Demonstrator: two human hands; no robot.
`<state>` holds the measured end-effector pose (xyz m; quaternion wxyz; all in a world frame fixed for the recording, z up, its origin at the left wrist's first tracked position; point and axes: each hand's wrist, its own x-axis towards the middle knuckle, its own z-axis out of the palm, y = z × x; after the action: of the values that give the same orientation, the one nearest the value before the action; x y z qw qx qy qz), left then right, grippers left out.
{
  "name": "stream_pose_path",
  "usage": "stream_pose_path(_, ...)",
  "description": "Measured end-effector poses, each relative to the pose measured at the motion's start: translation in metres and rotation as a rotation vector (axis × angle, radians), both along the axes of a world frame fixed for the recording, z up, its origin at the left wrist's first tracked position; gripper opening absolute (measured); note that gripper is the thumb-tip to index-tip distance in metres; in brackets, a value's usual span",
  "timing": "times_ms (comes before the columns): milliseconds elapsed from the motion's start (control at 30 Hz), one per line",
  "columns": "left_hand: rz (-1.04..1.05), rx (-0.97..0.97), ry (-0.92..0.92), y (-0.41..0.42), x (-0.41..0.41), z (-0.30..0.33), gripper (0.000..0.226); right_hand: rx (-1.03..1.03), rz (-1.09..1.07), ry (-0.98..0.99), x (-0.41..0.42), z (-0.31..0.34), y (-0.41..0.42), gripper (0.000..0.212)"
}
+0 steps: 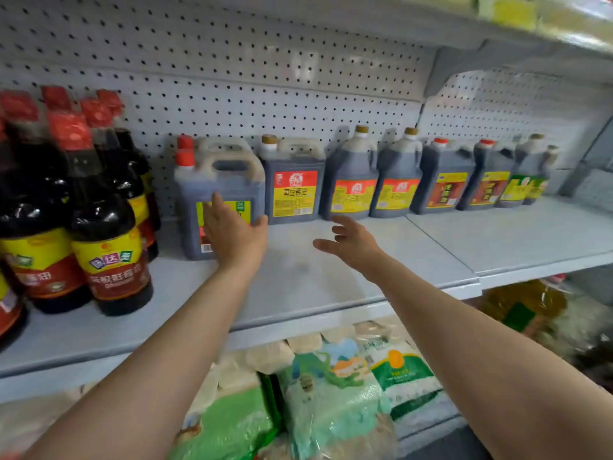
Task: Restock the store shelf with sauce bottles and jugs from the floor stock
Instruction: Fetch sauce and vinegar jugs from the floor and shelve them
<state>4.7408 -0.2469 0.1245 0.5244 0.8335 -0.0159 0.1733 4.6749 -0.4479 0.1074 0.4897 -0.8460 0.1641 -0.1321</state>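
With straight fingers of the left hand (234, 232) flat against the front jug (219, 197) and the right hand (351, 242) spread, holding nothing beside it, an off-centre push could tip that 1 jug.

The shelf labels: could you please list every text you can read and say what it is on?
"黄豆酱油": red and yellow label of the square soy sauce jug.
"味达美": label of the front sauce bottle.
Other jug labels and the rice bags' print: too blurred to read.
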Motion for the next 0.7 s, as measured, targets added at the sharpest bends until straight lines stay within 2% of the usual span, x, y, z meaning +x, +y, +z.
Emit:
stream_pose_path(200,-0.395,0.122,0.039,-0.084,-0.083,-0.007,0.088,-0.156,-0.196,0.040,-0.133,0.012,-0.061,0.079)
stream_pose_path(367,-0.702,0.284,0.116,-0.145,-0.182,-0.035,0.085,-0.382,-0.332,0.226,-0.263,-0.003,-0.098,0.073)
stream_pose_path(533,-0.934,0.544,0.134,-0.189,-0.282,-0.083,0.083,-0.355,-0.444,0.388,-0.392,-0.044,-0.110,0.079)
stream_pose_path(700,-1.125,0.718,0.189,-0.217,-0.362,-0.144,0.083,-0.318,-0.548,0.551,-0.493,-0.110,-0.110,0.076)
